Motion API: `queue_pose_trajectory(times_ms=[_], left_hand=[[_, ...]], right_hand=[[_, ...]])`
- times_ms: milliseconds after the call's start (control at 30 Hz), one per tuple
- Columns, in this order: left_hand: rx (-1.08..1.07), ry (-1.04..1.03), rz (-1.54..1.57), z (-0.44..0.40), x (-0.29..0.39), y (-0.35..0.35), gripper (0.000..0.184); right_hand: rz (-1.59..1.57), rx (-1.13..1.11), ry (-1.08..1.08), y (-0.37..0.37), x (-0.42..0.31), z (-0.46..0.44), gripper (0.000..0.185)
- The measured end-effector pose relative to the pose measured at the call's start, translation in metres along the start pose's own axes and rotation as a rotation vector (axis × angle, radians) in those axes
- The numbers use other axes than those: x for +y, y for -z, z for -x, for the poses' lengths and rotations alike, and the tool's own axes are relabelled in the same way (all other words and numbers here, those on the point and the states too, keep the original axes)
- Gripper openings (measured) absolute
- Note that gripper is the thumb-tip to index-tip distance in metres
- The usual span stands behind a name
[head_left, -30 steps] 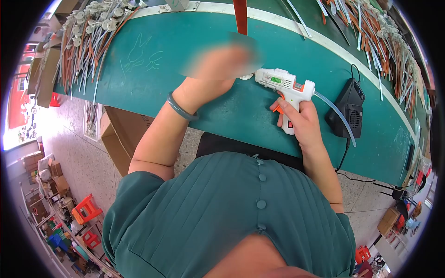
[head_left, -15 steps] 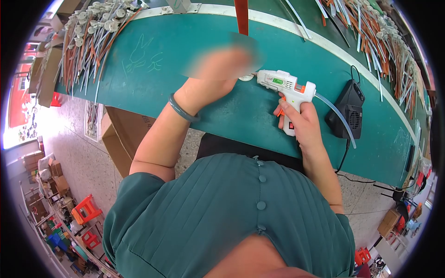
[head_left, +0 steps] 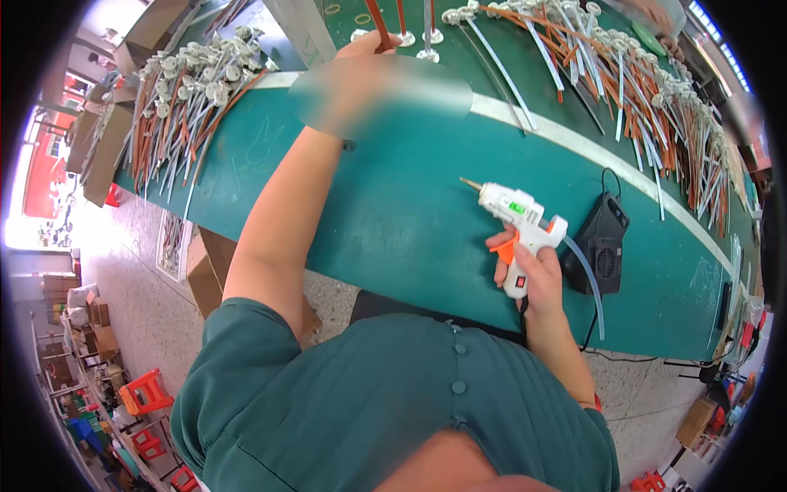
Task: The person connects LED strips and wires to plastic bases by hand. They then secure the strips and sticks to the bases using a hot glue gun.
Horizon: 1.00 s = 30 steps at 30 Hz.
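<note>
My left hand (head_left: pixel 361 51) reaches to the far side of the green table, its fingers closed round a reddish-brown strip (head_left: pixel 376 20) that stands roughly upright. A blur covers part of that hand and the wrist. Beside it, several strips stand upright on white round bases (head_left: pixel 428 56). In my right hand (head_left: pixel 542 277) is a white hot glue gun (head_left: pixel 525 223), fingers by its orange trigger (head_left: pixel 507 250). Its nozzle points up and left over the bare tabletop, and a translucent glue stick (head_left: pixel 592 283) sticks out of its back.
A black device with a grille (head_left: pixel 604 254) stands right of the glue gun, with a cable. Heaps of strips with white discs lie at left (head_left: pixel 176 102) and right (head_left: pixel 656 107). A grey post (head_left: pixel 302 33) rises near my left hand. Another person's hand (head_left: pixel 653 12) shows at top right.
My left hand has moved from the glue gun's nozzle to the far side with the brown strip, whose white disc was near the nozzle. The glue gun stays in my right hand, lower in view.
</note>
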<state>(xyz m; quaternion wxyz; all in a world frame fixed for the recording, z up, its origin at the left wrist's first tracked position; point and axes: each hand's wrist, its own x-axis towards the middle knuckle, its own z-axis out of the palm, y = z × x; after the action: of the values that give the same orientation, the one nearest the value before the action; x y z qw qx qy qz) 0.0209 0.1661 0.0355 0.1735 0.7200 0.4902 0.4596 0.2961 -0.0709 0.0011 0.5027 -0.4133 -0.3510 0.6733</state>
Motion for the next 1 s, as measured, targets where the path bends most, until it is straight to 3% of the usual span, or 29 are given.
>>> queue_pose_trajectory(times_ms=[400, 500, 567, 600, 667, 767, 833, 900, 967, 1000], left_hand=[[0.031, 0.026, -0.029, -0.047, -0.043, -0.025, 0.019], [0.088, -0.035, -0.026, -0.04, -0.062, -0.03, 0.031], [0.086, 0.1, -0.024, -0.023, -0.049, -0.02, 0.049], [0.075, 0.055, -0.112, -0.01, -0.042, -0.009, 0.053], [0.017, -0.085, -0.18, 0.019, -0.031, 0.014, 0.052], [-0.284, 0.098, -0.133, 0.055, -0.036, 0.081, 0.04], [-0.076, 0.54, 0.116, 0.066, -0.058, 0.127, 0.031], [0.499, 0.614, 0.396, 0.08, -0.108, 0.166, 0.027], [0.909, 0.74, 0.781, 0.082, -0.153, 0.201, 0.032], [0.975, 0.782, 0.858, 0.076, -0.161, 0.21, 0.034]], right_hand=[[0.071, -0.018, -0.026, -0.001, -0.001, -0.002, 0.041], [0.057, 0.029, -0.024, -0.007, -0.003, 0.001, 0.039], [0.05, 0.04, -0.013, -0.008, -0.001, 0.001, 0.041], [0.062, 0.02, 0.002, -0.005, 0.002, 0.0, 0.039], [0.072, -0.003, 0.025, -0.004, 0.003, 0.0, 0.037], [0.069, -0.017, 0.045, -0.006, 0.003, -0.001, 0.036], [0.084, -0.04, 0.053, -0.005, 0.003, -0.002, 0.036], [0.087, -0.04, 0.049, -0.006, 0.004, -0.002, 0.037], [0.083, -0.04, 0.051, -0.005, 0.004, -0.002, 0.04], [0.082, -0.037, 0.057, -0.005, 0.005, -0.003, 0.04]])
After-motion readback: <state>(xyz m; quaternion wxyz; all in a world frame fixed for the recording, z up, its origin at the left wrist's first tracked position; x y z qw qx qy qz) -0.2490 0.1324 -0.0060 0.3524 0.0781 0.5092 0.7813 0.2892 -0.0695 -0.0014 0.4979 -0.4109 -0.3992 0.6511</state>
